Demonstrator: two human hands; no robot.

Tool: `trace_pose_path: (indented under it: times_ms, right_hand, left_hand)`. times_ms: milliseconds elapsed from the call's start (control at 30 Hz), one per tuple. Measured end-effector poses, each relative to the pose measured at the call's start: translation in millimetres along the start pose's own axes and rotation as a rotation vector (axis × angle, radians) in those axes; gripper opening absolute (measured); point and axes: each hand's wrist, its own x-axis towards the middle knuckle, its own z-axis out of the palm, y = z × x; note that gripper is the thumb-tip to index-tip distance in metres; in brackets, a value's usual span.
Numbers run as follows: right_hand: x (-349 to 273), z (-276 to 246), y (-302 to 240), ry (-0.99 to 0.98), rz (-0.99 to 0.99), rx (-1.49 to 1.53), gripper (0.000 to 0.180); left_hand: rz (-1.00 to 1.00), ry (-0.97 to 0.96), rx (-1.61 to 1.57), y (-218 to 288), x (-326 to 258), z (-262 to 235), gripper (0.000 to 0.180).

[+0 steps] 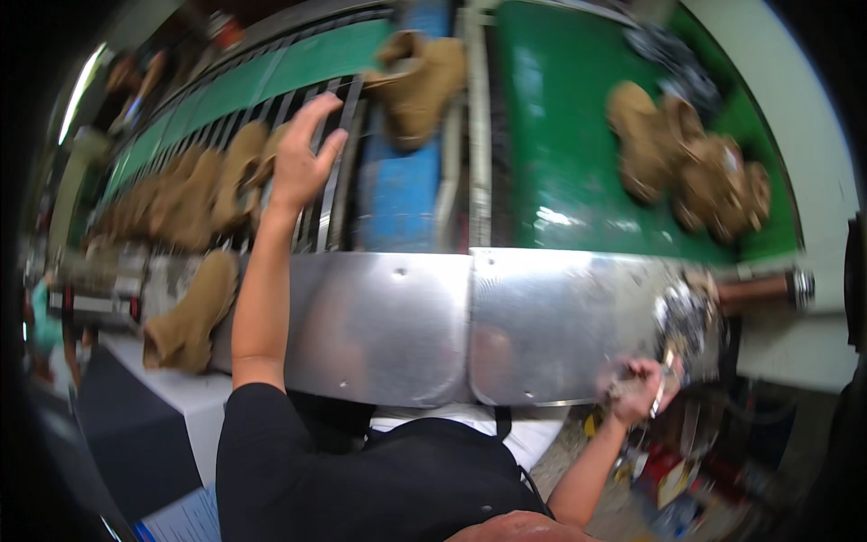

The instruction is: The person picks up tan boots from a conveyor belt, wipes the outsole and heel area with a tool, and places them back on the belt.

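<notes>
My left hand is stretched out over the slatted rack at the left, its fingers apart and holding nothing. Close beside it stands a row of tan ankle boots, partly hidden by my hand and arm. Another tan boot rests on the blue strip just right of my fingers. At the lower right, my right hand is closed around a slim, light-coloured handled tool; motion blur hides its exact kind. Right above that hand lies a crumpled, shiny silvery mass at the end of the metal ledge.
A metal ledge runs between me and the green belt. Several tan boots lie on the belt's right side, near dark crumpled plastic. One boot leans at the ledge's left end. A brown cylinder juts out at right.
</notes>
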Motion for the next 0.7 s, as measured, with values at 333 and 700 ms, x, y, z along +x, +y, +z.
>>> trace_pose_path:
  times_ms: [333,700]
  right_hand:
    - [24,-23,6,-0.141,0.023,-0.046,0.055]
    - [20,-9,4,-0.072,0.054,0.004,0.050]
  left_hand:
    - [-0.499,-0.144,0.103,-123,-91,-72,0.059]
    - [-0.470,-0.145,-0.161,-95,-63,-30,0.031]
